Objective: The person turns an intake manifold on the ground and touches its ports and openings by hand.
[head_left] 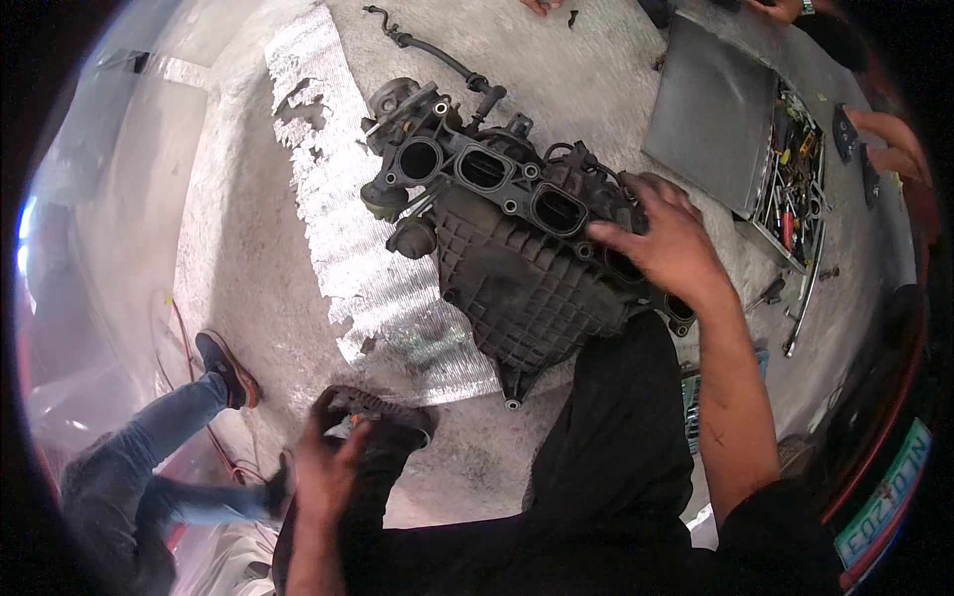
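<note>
A black engine intake manifold [527, 273] with a ribbed plastic body and a row of oval ports lies in front of me, its lower right part against my dark-trousered leg. My right hand [661, 233] grips its upper right side, the thumb beside a port and the fingers over the far edge. Low on the left, my left hand [333, 457] is curled above my shoe [402, 422]. Between its thumb and fingers is a small greyish thing with an orange spot, too unclear to name. A silvery foil sheet [388, 318] with torn edges lies partly under the manifold.
A black hose [432, 48] extends beyond the manifold. At the right stands a metal toolbox [711, 114] full of hand tools, with a long wrench [803, 308] alongside. Another person's jeans-clad leg [179, 412] is at the left; other people's hands [889, 144] show at the upper right.
</note>
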`<state>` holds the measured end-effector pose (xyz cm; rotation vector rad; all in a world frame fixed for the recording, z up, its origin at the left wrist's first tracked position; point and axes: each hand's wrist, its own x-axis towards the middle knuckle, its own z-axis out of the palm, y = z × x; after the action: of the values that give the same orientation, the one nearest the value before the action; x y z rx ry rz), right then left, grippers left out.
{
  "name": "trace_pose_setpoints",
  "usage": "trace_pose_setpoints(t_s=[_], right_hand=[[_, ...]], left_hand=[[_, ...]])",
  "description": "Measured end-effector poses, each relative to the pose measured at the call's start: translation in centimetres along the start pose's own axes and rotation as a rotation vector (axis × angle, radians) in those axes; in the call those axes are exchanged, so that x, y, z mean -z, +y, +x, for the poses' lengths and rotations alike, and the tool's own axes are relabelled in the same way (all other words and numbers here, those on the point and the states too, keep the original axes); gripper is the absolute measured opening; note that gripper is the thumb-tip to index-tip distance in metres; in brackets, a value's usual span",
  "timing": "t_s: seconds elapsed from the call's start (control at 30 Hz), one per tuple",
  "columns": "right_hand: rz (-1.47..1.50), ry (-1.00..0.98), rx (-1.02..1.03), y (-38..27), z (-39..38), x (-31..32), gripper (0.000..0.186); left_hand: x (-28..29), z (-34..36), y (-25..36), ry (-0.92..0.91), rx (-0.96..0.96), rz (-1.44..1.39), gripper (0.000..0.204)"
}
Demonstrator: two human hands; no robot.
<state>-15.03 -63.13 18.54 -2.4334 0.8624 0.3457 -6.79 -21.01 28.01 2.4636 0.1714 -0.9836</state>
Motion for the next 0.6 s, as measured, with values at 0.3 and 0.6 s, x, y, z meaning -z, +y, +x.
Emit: trace_pose_setpoints(t_s=[0.3, 0.6], right_hand=[[0.058, 0.104, -0.080, 6.7, -4.0, -3.5, 0.067], [0.015, 0.249, 0.007, 6.5, -4.7, -4.4, 0.058]], left_hand=[[-16.4, 13.6, 16.0, 0.133, 0.015, -0.296, 0.116], [-17.1, 18.2, 17.8, 0.176, 0.181, -0.314, 0.105]])
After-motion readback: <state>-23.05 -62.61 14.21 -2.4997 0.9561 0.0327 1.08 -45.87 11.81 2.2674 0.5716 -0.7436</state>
